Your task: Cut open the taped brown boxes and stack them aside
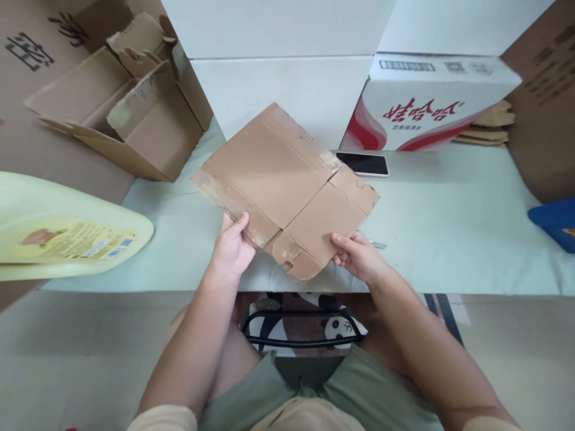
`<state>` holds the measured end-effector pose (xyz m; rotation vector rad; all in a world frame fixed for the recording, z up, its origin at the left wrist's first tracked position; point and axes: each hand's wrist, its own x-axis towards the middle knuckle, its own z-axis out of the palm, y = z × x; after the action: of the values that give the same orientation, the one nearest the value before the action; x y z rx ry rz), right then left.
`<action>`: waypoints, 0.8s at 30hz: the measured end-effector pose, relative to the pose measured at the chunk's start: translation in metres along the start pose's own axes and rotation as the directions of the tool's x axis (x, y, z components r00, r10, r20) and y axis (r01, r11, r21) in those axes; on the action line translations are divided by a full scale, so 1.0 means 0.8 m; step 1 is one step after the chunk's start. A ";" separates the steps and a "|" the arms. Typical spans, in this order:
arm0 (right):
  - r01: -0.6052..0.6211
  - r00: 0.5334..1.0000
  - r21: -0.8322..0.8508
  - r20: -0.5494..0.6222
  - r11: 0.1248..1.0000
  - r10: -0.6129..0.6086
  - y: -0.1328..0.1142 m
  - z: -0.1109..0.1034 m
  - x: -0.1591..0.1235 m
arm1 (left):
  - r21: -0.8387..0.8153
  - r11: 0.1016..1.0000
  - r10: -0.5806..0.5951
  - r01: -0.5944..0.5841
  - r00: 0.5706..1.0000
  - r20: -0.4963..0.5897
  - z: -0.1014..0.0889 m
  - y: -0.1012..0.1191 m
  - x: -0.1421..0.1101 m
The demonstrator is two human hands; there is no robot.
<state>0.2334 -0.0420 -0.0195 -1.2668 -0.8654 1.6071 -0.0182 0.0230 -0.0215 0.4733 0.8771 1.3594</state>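
Observation:
A flattened brown cardboard box with tape remnants lies tilted over the pale table, its near corner past the front edge. My left hand grips its left near edge, thumb on top. My right hand pinches its right near edge, fingers curled under the flap. Both hands are closed on the cardboard.
A black phone lies flat behind the cardboard. An open torn carton sits at the back left, a white and red printed box at the back right. A pale yellow jug lies at the left. A blue object shows at the right edge.

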 end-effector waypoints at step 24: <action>-0.001 0.089 -0.488 -0.869 0.873 -0.486 -0.089 -0.316 -0.115 | -0.009 0.975 -0.221 0.221 0.975 -0.007 0.024 0.010 -0.011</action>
<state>0.5025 -0.1024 0.0183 -1.9134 -0.3937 -0.0265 -0.0085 0.0195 -0.0013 0.3526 0.9025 1.1606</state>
